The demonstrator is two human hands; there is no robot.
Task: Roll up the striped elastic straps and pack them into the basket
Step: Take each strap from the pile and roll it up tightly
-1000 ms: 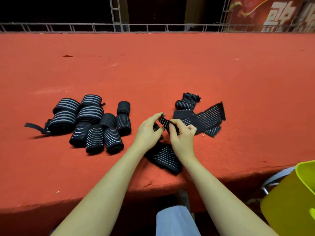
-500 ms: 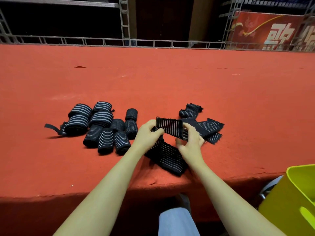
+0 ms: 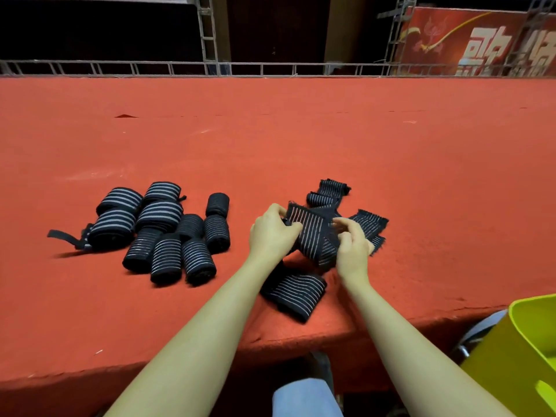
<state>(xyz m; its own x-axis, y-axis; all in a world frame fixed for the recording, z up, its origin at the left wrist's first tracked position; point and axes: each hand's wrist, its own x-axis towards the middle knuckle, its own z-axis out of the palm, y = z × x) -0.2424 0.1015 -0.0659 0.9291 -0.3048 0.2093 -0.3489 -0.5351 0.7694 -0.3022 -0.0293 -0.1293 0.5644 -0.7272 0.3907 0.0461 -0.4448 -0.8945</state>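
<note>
A black strap with thin white stripes (image 3: 313,233) is lifted off the red table between my hands. My left hand (image 3: 270,233) pinches its left edge and my right hand (image 3: 352,245) grips its right side. Its lower end lies flat on the table near the front edge as a striped flap (image 3: 293,291). Behind my hands lie more loose straps (image 3: 329,192), partly hidden. Several rolled straps (image 3: 168,233) sit in a cluster to the left. The yellow-green basket (image 3: 517,356) stands off the table at the lower right.
The red felt table (image 3: 301,139) stretches far back to a metal truss rail (image 3: 270,69). A red banner (image 3: 481,40) hangs at the back right. One rolled strap has a loose black tail (image 3: 61,236) sticking out left. My knee (image 3: 304,398) shows below the table edge.
Both hands have raised the strap's end and spread it wider between them. The head camera has tilted up, showing more of the background.
</note>
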